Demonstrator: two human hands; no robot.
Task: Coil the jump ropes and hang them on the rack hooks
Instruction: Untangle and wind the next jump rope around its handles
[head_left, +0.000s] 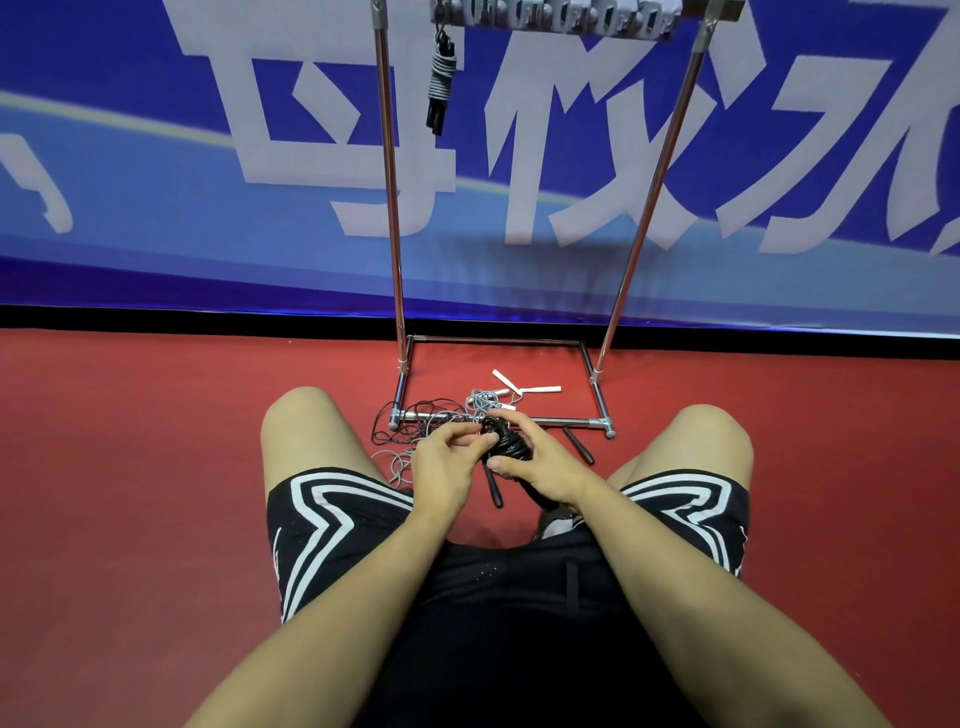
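Observation:
A black jump rope (506, 444) is bunched in a coil between my hands, low over the red floor. My right hand (537, 460) grips the coil from the right side. My left hand (447, 457) pinches the rope at the coil's left edge. One black handle (493, 488) hangs down beneath the coil. Straight ahead stands a chrome rack (390, 208), with a row of hooks (561, 18) on its top bar. A coiled grey rope with black handles (440, 78) hangs from the leftmost hook.
Loose ropes lie tangled over the rack's base bar (566, 422): a thin black one (415, 408), a grey one (480, 400) with white handles (524, 387), and black handles (579, 444) on the floor. My bare knees flank the pile. A blue banner wall stands behind.

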